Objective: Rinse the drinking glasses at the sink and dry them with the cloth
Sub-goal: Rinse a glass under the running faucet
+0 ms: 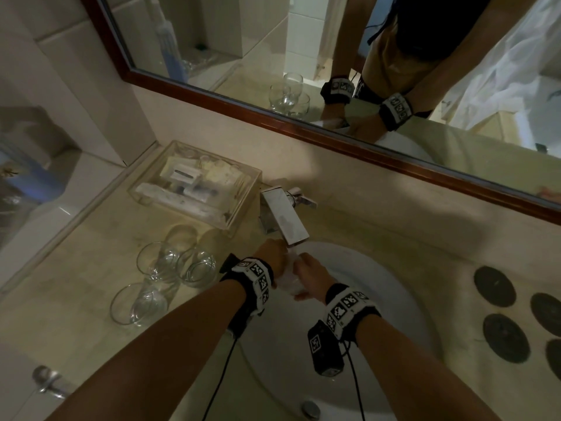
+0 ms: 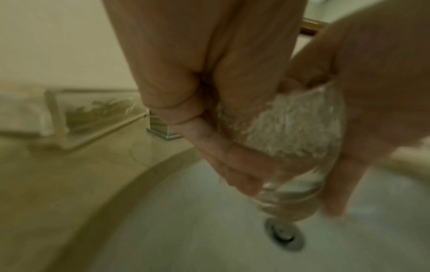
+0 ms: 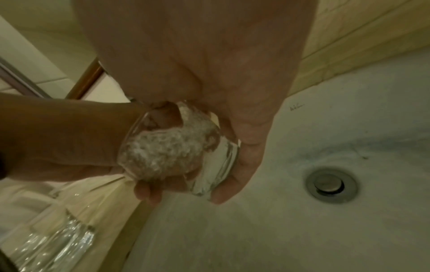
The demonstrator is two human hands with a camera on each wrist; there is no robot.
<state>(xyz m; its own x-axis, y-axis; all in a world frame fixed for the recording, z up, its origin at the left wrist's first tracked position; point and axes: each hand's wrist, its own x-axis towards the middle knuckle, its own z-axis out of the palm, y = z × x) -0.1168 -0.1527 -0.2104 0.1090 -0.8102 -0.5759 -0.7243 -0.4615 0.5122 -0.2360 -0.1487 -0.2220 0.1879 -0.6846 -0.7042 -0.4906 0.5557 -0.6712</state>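
At the far left of the counter [image 1: 91, 256], a pale, glossy stone top with faint veining, stand three clear round glasses [image 1: 164, 268], thin-walled with thick bases, set close together. Behind them sits a clear rectangular box [image 1: 194, 183] of packets and small tubes. Just right of the box a square chrome tap [image 1: 283, 215] juts over the round white basin [image 1: 379, 284], smooth and glazed, with a metal drain [image 3: 331, 185] at its bottom.

Under the spout both hands meet on one more glass [image 3: 209, 171], held tilted over the basin. The left hand [image 1: 271, 256] is at its mouth, fingers [image 2: 218, 152] curled along the wall; a nubbly white cloth [image 3: 163, 149] is wadded inside the glass. The right hand [image 1: 312, 278] wraps the glass from the other side, its thumb and fingers curled round the thick base.

Further right, four dark round discs [image 1: 504, 311] lie on the counter. A mirror [image 1: 334, 56] in a dark red-brown wooden frame runs along the beige wall above, reflecting pale tiles and glasses.
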